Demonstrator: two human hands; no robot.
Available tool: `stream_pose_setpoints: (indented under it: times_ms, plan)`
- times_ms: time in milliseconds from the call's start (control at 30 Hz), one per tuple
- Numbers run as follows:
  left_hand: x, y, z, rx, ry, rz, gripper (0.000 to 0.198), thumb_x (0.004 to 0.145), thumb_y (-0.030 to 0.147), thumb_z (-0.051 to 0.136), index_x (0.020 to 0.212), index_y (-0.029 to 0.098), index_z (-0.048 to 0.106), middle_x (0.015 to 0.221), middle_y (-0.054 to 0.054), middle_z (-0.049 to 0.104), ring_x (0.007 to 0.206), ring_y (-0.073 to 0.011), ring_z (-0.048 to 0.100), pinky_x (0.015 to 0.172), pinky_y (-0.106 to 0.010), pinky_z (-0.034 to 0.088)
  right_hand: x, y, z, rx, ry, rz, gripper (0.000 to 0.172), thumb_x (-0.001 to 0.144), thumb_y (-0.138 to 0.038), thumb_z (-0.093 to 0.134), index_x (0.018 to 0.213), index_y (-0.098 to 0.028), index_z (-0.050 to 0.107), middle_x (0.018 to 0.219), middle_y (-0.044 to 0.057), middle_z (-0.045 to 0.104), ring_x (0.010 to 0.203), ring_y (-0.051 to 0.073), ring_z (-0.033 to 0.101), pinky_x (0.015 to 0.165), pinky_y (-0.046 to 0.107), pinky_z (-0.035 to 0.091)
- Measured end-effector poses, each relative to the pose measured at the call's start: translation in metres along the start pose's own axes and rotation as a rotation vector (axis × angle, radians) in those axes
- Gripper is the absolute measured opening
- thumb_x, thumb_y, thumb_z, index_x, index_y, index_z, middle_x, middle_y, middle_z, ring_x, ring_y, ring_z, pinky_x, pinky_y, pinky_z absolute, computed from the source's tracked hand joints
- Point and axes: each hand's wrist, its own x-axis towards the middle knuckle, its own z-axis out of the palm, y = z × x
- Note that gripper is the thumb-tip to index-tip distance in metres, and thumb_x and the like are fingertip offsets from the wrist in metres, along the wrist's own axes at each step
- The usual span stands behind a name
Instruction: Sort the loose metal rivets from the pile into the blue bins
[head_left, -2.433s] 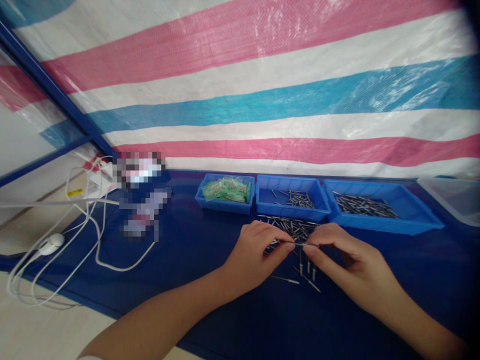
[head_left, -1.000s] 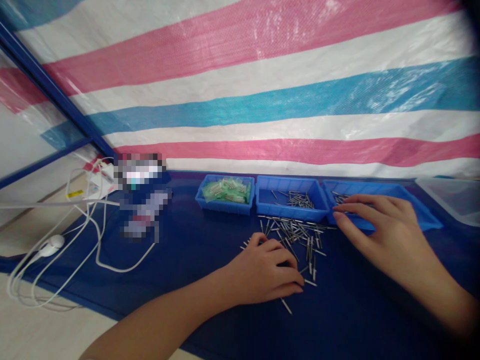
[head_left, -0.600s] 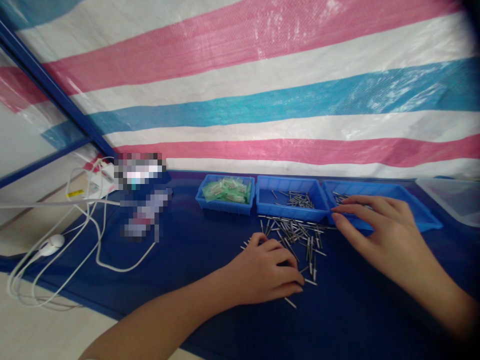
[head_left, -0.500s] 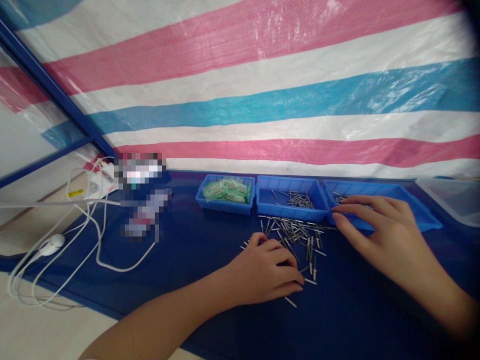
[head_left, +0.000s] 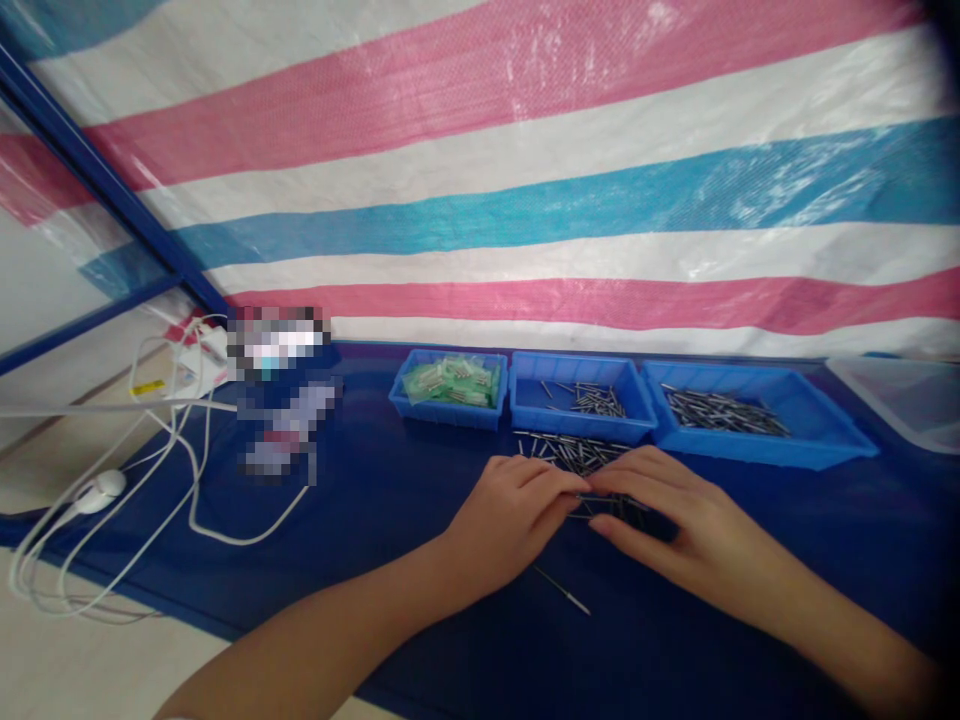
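My left hand point(head_left: 517, 515) is closed in a pinch, fingers pressed together, with thin metal blind rivets at its fingertips. Just to its right, my right hand point(head_left: 675, 515) curves over the pile, thumb and forefinger apart, its forefinger almost meeting the left fingertips. Between and behind the hands lies a heap of loose blind rivets point(head_left: 574, 452) on the blue tabletop, partly covered by the fingers. One single blind rivet point(head_left: 564, 591) lies apart, nearer to me.
Three blue bins stand along the back: one with green bags point(head_left: 454, 381), a middle bin point(head_left: 583, 428) with some rivets, and a right bin point(head_left: 814, 455) holding many. A clear plastic container point(head_left: 900, 400) sits far right. White cables point(head_left: 199, 500) loop at left.
My right hand has come from over the right bin down and left to the rivet pile, uncovering that bin. My left hand has closed its fingers and shifted slightly left.
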Motion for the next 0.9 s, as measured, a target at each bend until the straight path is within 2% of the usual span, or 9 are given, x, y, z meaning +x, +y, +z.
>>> stream_pose_setpoints:
  times_ms: [67, 167, 267, 367, 567, 700, 800, 900]
  plan:
    - [0.001, 0.001, 0.000, -0.087, 0.056, -0.017, 0.016, 0.095, 0.022, 0.051, 0.106, 0.021, 0.063, 0.103, -0.002, 0.070, 0.097, -0.0150, 0.063, 0.087, -0.028, 0.043, 0.000, -0.005, 0.006, 0.085, -0.010, 0.024, 0.015, 0.088, -0.031, 0.057, 0.098, -0.026, 0.068, 0.093, 0.005, 0.069, 0.089, 0.020, 0.063, 0.078, 0.036, 0.052]
    - [0.002, 0.006, 0.001, -0.202, 0.099, -0.093, 0.015, 0.092, 0.021, 0.055, 0.104, 0.020, 0.064, 0.100, -0.003, 0.071, 0.093, -0.0160, 0.065, 0.085, -0.028, 0.047, -0.002, -0.005, 0.011, 0.189, 0.056, 0.131, 0.015, 0.089, -0.032, 0.055, 0.092, -0.025, 0.068, 0.088, 0.004, 0.070, 0.083, 0.019, 0.064, 0.073, 0.034, 0.053]
    - [0.004, 0.009, 0.001, -0.255, 0.078, -0.163, 0.016, 0.090, 0.023, 0.059, 0.104, 0.019, 0.065, 0.098, -0.004, 0.071, 0.089, -0.0165, 0.065, 0.082, -0.028, 0.047, -0.004, -0.005, 0.015, 0.248, 0.124, 0.259, 0.015, 0.086, -0.036, 0.059, 0.089, -0.024, 0.068, 0.086, 0.004, 0.070, 0.080, 0.019, 0.065, 0.068, 0.031, 0.053]
    - [0.005, 0.011, 0.001, -0.241, 0.039, -0.146, 0.013, 0.091, 0.025, 0.059, 0.100, 0.020, 0.067, 0.096, -0.002, 0.072, 0.088, -0.0162, 0.065, 0.081, -0.028, 0.045, -0.006, -0.007, 0.018, 0.276, 0.178, 0.306, 0.016, 0.085, -0.037, 0.061, 0.087, -0.023, 0.068, 0.082, 0.003, 0.069, 0.075, 0.018, 0.064, 0.063, 0.029, 0.052]
    - [0.004, 0.009, 0.003, -0.205, -0.011, -0.094, 0.017, 0.092, 0.030, 0.056, 0.099, 0.019, 0.068, 0.095, -0.003, 0.070, 0.090, -0.0164, 0.063, 0.080, -0.029, 0.042, -0.004, -0.014, 0.016, 0.258, 0.226, 0.232, 0.011, 0.085, -0.032, 0.063, 0.083, -0.022, 0.067, 0.074, 0.001, 0.066, 0.064, 0.014, 0.060, 0.058, 0.026, 0.048]
    - [0.003, 0.009, 0.002, -0.225, 0.046, -0.095, 0.014, 0.091, 0.028, 0.058, 0.096, 0.018, 0.067, 0.096, -0.004, 0.067, 0.092, -0.0163, 0.062, 0.081, -0.028, 0.043, -0.004, -0.015, 0.012, 0.268, 0.232, 0.090, 0.005, 0.085, -0.023, 0.063, 0.089, -0.024, 0.066, 0.080, 0.000, 0.067, 0.072, 0.013, 0.062, 0.064, 0.025, 0.049]
    - [0.004, 0.009, 0.000, -0.252, 0.111, -0.110, 0.011, 0.089, 0.027, 0.061, 0.093, 0.018, 0.065, 0.094, -0.004, 0.066, 0.092, -0.0166, 0.061, 0.082, -0.028, 0.043, -0.005, -0.013, 0.011, 0.217, 0.235, 0.059, 0.013, 0.085, -0.019, 0.061, 0.096, -0.026, 0.065, 0.086, 0.000, 0.068, 0.079, 0.014, 0.063, 0.070, 0.026, 0.050]
    - [0.004, 0.009, -0.003, -0.220, 0.123, -0.133, 0.012, 0.089, 0.027, 0.061, 0.095, 0.018, 0.064, 0.093, -0.003, 0.066, 0.091, -0.0168, 0.060, 0.081, -0.029, 0.042, -0.004, -0.009, 0.008, 0.137, 0.215, 0.040, 0.011, 0.086, -0.020, 0.060, 0.095, -0.025, 0.064, 0.089, 0.001, 0.068, 0.084, 0.015, 0.063, 0.074, 0.029, 0.050]
